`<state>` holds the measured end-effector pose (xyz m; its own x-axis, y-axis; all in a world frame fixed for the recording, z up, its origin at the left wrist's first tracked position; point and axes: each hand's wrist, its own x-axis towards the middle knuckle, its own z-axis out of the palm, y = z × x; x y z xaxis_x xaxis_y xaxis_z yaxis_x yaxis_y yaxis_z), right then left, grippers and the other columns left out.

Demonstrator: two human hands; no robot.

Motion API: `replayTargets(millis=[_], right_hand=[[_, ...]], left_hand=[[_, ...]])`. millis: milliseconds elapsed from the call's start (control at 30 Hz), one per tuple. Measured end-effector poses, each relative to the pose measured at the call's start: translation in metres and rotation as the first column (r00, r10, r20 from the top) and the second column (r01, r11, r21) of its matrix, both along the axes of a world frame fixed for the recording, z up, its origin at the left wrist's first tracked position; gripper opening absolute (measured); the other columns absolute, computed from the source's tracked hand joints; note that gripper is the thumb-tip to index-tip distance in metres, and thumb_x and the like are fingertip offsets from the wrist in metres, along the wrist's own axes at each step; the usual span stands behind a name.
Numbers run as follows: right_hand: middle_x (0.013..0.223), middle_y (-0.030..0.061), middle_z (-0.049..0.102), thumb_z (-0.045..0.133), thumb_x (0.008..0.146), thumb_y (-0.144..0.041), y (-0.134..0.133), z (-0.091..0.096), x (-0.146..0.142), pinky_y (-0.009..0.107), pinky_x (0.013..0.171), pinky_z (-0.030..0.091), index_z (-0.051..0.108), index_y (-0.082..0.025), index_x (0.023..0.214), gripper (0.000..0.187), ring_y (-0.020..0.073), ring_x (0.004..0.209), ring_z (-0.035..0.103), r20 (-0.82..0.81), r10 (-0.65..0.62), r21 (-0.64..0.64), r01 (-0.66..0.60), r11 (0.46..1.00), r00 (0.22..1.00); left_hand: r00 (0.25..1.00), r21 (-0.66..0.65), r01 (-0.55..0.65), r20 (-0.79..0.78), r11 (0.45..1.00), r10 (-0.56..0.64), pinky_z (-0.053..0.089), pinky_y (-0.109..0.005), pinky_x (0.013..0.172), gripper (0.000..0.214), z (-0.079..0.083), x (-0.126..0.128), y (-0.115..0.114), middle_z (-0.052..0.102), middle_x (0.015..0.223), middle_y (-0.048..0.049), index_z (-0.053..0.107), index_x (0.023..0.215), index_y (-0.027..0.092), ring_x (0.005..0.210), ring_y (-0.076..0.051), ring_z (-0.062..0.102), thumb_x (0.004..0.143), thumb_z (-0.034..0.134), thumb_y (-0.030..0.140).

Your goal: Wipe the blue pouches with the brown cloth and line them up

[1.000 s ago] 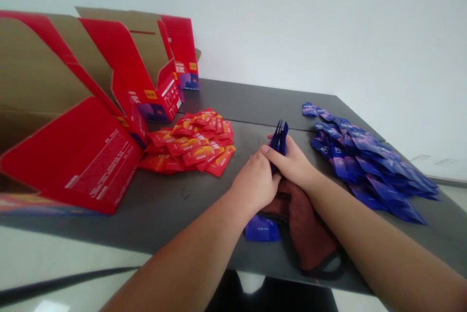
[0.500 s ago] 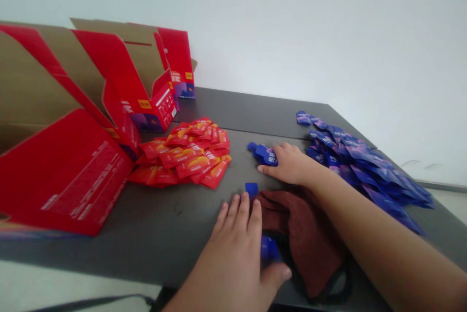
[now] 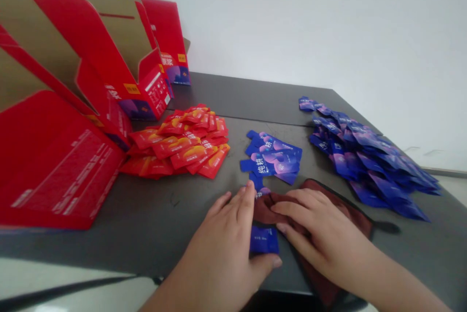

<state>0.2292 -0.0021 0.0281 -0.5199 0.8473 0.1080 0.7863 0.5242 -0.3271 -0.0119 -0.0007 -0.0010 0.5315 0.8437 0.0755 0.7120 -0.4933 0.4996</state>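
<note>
in the head view, on the dark grey desk (image 3: 251, 95), the left hand (image 3: 219, 239) lies open, its grip empty, thumb just beside a flat blue foil sachet (image 3: 263, 240). the right hand (image 3: 321, 236) rests open on a crumpled brown cloth (image 3: 359, 219), fingers spread, holding nothing. a loose spread of blue-and-purple foil sachets (image 3: 272, 159) lies just ahead, between a heap of red foil sachets (image 3: 178, 144) and a larger heap of blue foil sachets (image 3: 368, 161). open red cardboard cartons (image 3: 127, 49) stand at far left.

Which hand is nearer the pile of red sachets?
Left. The left hand lies below and to the right of the red sachets; the right hand is farther right, resting on the brown cloth.
</note>
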Motion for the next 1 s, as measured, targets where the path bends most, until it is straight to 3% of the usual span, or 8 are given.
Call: replayTargets(millis=[100, 200, 300, 400, 600, 800, 900, 1000], right_hand=[[0.112, 0.0067, 0.073, 0.059, 0.105, -0.024, -0.002, 0.004, -0.003, 0.044, 0.086, 0.054, 0.064, -0.029, 0.128, 0.024, 0.0243, 0.096, 0.070, -0.080, 0.007, -0.028, -0.009, 1.000, 0.997], [0.109, 0.0046, 0.072, 0.057, 0.105, -0.023, -0.007, 0.018, -0.009, 0.038, 0.083, 0.053, 0.059, -0.029, 0.134, 0.030, 0.0212, 0.094, 0.067, -0.213, 0.024, -0.085, -0.044, 0.995, 0.977], [0.110, 0.0019, 0.071, 0.057, 0.107, -0.025, -0.015, 0.024, -0.019, 0.040, 0.092, 0.050, 0.065, -0.030, 0.115, 0.013, 0.0219, 0.103, 0.065, -0.205, 0.077, -0.221, -0.122, 0.968, 0.976], [0.108, 0.0016, 0.068, 0.059, 0.107, -0.030, -0.019, 0.020, -0.028, 0.045, 0.095, 0.046, 0.067, -0.029, 0.103, 0.009, 0.0244, 0.105, 0.062, -0.122, 0.063, -0.273, -0.094, 0.957, 0.991], [0.102, 0.0040, 0.062, 0.060, 0.105, -0.025, -0.004, 0.012, -0.030, 0.047, 0.091, 0.046, 0.065, -0.025, 0.095, 0.012, 0.0258, 0.100, 0.058, -0.037, -0.017, -0.206, 0.009, 0.978, 0.999], [0.114, 0.0092, 0.065, 0.061, 0.105, -0.025, 0.020, 0.004, -0.025, 0.048, 0.095, 0.050, 0.066, -0.021, 0.098, 0.009, 0.0285, 0.106, 0.061, 0.015, -0.088, -0.049, 0.089, 0.995, 0.996], [0.114, 0.0082, 0.071, 0.062, 0.106, -0.025, 0.027, -0.001, -0.023, 0.045, 0.094, 0.053, 0.068, -0.023, 0.112, 0.009, 0.0278, 0.106, 0.067, -0.059, -0.138, -0.017, 0.137, 0.990, 0.989], [0.120, 0.0072, 0.076, 0.066, 0.103, -0.026, 0.025, 0.000, -0.018, 0.043, 0.094, 0.055, 0.062, -0.025, 0.135, 0.032, 0.0277, 0.109, 0.072, -0.188, -0.219, -0.016, 0.220, 0.975, 0.958]], left_hand=[[1.000, 0.016, 0.007, 0.016, 1.000, -0.007, 0.044, -0.064, 0.124, 0.120, 0.001, 0.000, -0.001, 0.049, 0.166, -0.0245, 0.015, 0.169, 0.012, 0.151, -0.041, 0.053, 0.080, 0.090, 0.043], [0.998, 0.025, 0.051, 0.043, 0.998, -0.052, 0.048, -0.065, 0.121, 0.127, 0.000, -0.002, -0.004, 0.049, 0.167, -0.0222, 0.011, 0.170, 0.021, 0.147, -0.042, 0.057, 0.075, 0.093, 0.040], [0.991, 0.042, 0.073, 0.110, 0.996, -0.077, 0.052, -0.059, 0.118, 0.134, -0.001, -0.004, -0.006, 0.044, 0.170, -0.0207, -0.003, 0.171, 0.025, 0.147, -0.037, 0.057, 0.075, 0.091, 0.031], [0.990, 0.014, 0.059, 0.124, 0.998, -0.061, 0.055, -0.054, 0.116, 0.141, -0.001, -0.005, -0.005, 0.048, 0.169, -0.0189, -0.008, 0.171, 0.027, 0.147, -0.035, 0.058, 0.073, 0.093, 0.030], [0.998, -0.009, 0.054, 0.040, 0.999, -0.053, 0.053, -0.058, 0.117, 0.145, 0.003, -0.004, -0.004, 0.047, 0.168, -0.0217, -0.007, 0.171, 0.026, 0.148, -0.040, 0.056, 0.072, 0.097, 0.046], [0.999, -0.031, 0.021, -0.027, 0.999, -0.022, 0.049, -0.058, 0.120, 0.134, 0.003, -0.005, -0.004, 0.040, 0.172, -0.0242, 0.001, 0.173, 0.019, 0.152, -0.041, 0.051, 0.078, 0.090, 0.051], [0.997, -0.007, 0.066, -0.039, 0.998, -0.066, 0.044, -0.060, 0.125, 0.136, 0.004, -0.010, -0.004, 0.031, 0.175, -0.0262, 0.004, 0.173, 0.015, 0.158, -0.043, 0.041, 0.077, 0.087, 0.064], [0.994, 0.002, 0.098, -0.053, 0.995, -0.098, 0.038, -0.063, 0.127, 0.113, 0.006, -0.012, -0.004, 0.028, 0.175, -0.0276, 0.014, 0.171, 0.007, 0.162, -0.041, 0.034, 0.093, 0.069, 0.067]])
